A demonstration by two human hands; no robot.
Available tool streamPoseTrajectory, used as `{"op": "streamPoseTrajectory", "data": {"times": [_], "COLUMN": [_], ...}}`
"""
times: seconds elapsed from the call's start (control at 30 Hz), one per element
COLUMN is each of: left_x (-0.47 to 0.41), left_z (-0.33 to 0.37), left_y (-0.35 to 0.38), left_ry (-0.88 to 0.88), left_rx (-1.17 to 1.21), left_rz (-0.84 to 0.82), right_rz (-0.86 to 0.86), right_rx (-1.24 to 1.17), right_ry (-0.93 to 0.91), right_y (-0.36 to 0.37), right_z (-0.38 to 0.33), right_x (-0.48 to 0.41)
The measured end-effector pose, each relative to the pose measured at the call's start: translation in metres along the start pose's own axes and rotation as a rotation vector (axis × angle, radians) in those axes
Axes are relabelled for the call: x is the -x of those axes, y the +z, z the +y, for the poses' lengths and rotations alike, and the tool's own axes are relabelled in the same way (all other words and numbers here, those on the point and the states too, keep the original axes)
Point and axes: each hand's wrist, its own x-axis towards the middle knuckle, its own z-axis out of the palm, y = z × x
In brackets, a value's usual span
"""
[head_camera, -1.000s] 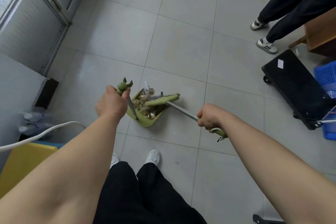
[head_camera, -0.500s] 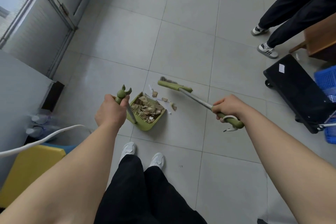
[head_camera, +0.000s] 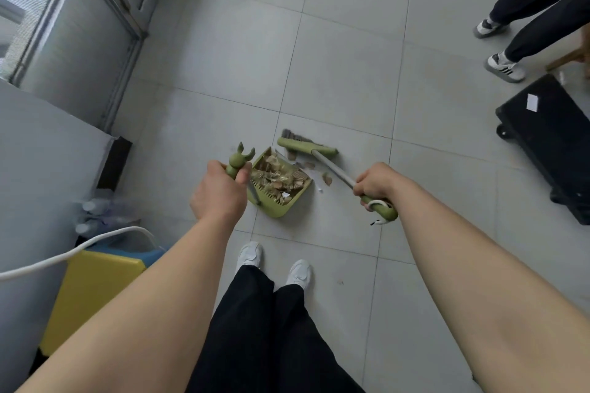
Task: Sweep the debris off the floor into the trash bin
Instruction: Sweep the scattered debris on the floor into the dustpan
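A green dustpan sits on the grey tiled floor in front of my feet, filled with brown and white debris. My left hand grips the green top of its upright handle. My right hand grips the green end of a broom's handle; the metal shaft runs up-left to the green broom head, which lies on the floor just beyond the pan's mouth. A few loose scraps lie between broom head and pan. No trash bin is clearly in view.
A black wheeled case stands at the right, with another person's legs and shoes beyond it. A yellow and blue box, bottles and a white cable sit at the left by a grey wall. A door is at the upper left.
The broom head has drawn back out of the dustpan and now lies on the floor beyond its mouth. My right hand moved right. The dustpan has stayed put in my left hand.
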Motion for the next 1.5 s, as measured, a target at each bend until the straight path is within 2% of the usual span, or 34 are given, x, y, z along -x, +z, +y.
{"op": "streamPoseTrajectory", "data": {"times": [0.2,0.47,0.73,0.9,1.1,1.27,1.5], "left_x": [-0.008,-0.016,-0.039,-0.052,-0.055,-0.053,-0.055], "left_z": [0.005,0.001,-0.014,-0.016,-0.017,-0.020,-0.024], "left_y": [-0.002,-0.018,-0.044,-0.045,-0.040,-0.038,-0.044], "left_ry": [0.031,0.132,0.379,0.406,0.426,0.434,0.361], "left_rx": [-0.001,-0.097,-0.324,-0.326,-0.346,-0.344,-0.333], "left_rz": [-0.053,-0.096,-0.073,-0.092,-0.110,-0.106,-0.135], "right_rz": [-0.056,0.079,0.151,0.126,0.020,-0.068,0.001], "right_rx": [0.077,0.072,-0.319,-0.485,-0.572,-0.509,-0.294], "right_ry": [0.010,0.029,0.110,0.179,0.231,0.178,0.121], "right_y": [-0.002,-0.027,-0.019,0.019,0.063,0.062,0.040], "right_z": [0.016,0.044,0.068,0.065,0.061,0.041,0.041], "right_x": [0.047,0.086,0.073,0.059,0.075,0.099,0.111]}}
